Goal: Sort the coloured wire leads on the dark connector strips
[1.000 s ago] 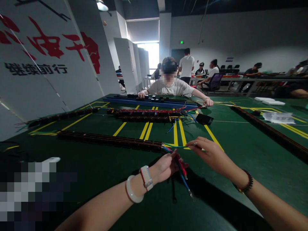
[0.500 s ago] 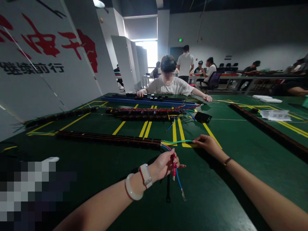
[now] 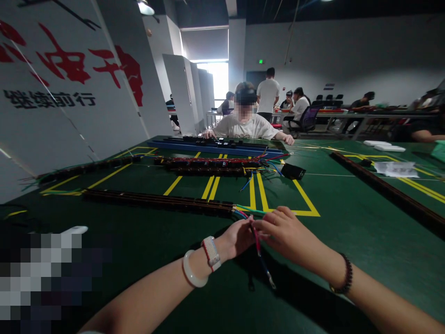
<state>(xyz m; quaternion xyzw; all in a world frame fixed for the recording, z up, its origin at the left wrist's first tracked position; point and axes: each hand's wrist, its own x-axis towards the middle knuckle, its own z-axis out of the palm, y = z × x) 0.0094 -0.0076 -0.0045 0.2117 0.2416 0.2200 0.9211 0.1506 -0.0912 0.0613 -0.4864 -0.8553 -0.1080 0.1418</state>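
Observation:
A long black cable chain [image 3: 156, 200] lies across the table in front of me, with coloured cables coming out of its right end. My left hand [image 3: 239, 239] is closed around the red cable [image 3: 257, 245] and the blue cable [image 3: 265, 267], whose lug ends hang down over the table. Right beside it, my right hand [image 3: 290, 234] has its fingers closed at the upper part of these cables; its fingertips are partly hidden. The green cable [image 3: 248, 209] runs from the chain end to behind my right hand.
On the green table [image 3: 146, 264] with yellow tape lines lie further dark chains [image 3: 208, 162], a black card [image 3: 294, 171] and a long chain [image 3: 385, 188] at right. A co-worker [image 3: 243, 120] sits opposite, hands by a blue rail [image 3: 222, 147].
My right hand has moved left from the green cable's end to the cables at my left hand. The hanging red and blue cables now lie closer together. The co-worker's outstretched arm has drawn in.

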